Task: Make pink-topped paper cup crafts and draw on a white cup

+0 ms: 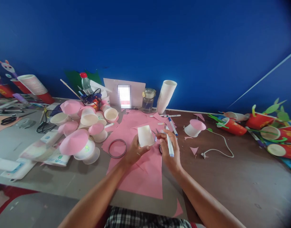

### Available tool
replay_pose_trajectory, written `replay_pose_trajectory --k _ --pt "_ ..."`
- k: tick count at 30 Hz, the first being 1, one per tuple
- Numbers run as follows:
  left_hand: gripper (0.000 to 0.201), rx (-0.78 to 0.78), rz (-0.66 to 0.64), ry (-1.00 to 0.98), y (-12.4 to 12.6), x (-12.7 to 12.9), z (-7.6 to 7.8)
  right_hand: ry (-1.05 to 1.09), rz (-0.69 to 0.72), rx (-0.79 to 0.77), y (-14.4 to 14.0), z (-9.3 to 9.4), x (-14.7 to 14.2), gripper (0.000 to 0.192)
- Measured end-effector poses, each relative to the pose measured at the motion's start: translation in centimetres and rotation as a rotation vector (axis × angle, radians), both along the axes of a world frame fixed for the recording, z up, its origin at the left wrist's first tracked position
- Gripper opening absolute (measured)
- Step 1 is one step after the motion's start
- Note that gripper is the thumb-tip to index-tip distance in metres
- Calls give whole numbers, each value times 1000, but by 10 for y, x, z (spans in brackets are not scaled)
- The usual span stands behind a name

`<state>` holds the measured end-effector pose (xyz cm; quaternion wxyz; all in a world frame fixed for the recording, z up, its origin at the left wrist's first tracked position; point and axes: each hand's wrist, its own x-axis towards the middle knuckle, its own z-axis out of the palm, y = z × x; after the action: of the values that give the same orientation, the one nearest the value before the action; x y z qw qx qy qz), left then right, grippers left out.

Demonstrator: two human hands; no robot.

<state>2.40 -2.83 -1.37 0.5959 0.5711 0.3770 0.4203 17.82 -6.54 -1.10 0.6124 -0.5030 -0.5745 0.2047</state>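
My left hand (137, 150) is closed round a white paper cup (145, 136), tilted above the pink paper. In my right hand (170, 156) lies a white marker pen (170, 144) with a blue end, gripped between the fingers close to the cup. Whether the pen tip touches the cup I cannot tell. Beneath both hands spreads a large sheet of pink paper (140, 183). A dark ring (117, 148) rests on it left of my left hand. Partly hidden behind my right hand is a pair of scissors (160, 149).
Several white cups with pink paper cones (74, 142) crowd the left side. One more capped cup (195, 128) stands right, near a white cable (227, 144). Behind are a stack of cups (166, 96), a glass jar (148, 100) and a lit screen (124, 96). Red cups (259, 122) lie far right.
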Motion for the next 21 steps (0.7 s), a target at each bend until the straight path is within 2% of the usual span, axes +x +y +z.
replay_pose_trajectory --k 4,6,10,16,21 --pt "64 2 -34 -44 0 -1 2 -23 84 -23 0 -1 -2 31" --pt "58 35 -51 -19 0 -2 3 -64 105 -20 -1 0 -3 31" --pt "50 99 -19 45 2 -4 2 -71 110 -2 -2 2 -3 31" --pt "58 55 3 -118 3 -2 1 -160 98 27 -1 5 -2 30" --pt "58 32 -56 -97 -1 0 6 -253 91 76 -3 2 -3 33"
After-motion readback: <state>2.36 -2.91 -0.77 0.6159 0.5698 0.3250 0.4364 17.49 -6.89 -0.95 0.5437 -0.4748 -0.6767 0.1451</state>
